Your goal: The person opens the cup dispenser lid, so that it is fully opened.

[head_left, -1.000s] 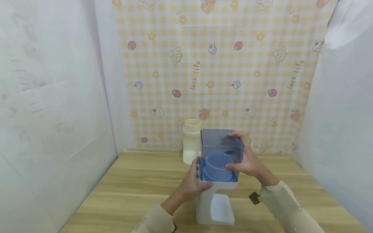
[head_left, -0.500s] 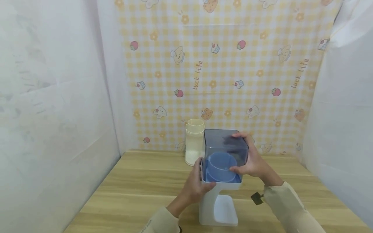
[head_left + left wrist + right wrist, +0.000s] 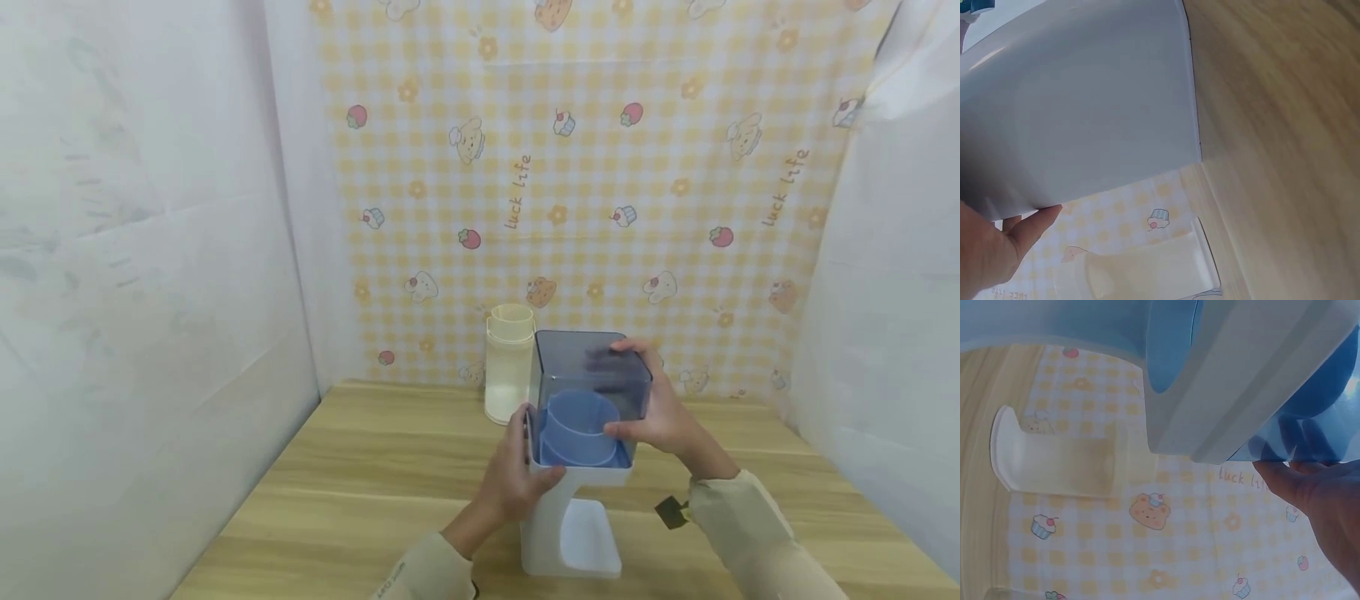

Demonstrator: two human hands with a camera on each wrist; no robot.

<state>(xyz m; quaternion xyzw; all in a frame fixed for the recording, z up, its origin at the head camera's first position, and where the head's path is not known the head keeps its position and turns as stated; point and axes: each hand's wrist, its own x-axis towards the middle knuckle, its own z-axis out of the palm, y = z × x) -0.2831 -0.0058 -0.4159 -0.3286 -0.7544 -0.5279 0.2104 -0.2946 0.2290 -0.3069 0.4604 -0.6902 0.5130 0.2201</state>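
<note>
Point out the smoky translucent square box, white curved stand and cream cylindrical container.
Smoky translucent square box (image 3: 576,380): head view, upper part.
White curved stand (image 3: 545,533): head view, upright column.
Cream cylindrical container (image 3: 507,372): head view, middle of its body.

The head view has turned slightly left, putting the white stand (image 3: 543,533) farther right.

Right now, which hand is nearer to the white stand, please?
Left. The left hand grips the white stand near its top; the right hand holds the tinted cover above it.
</note>
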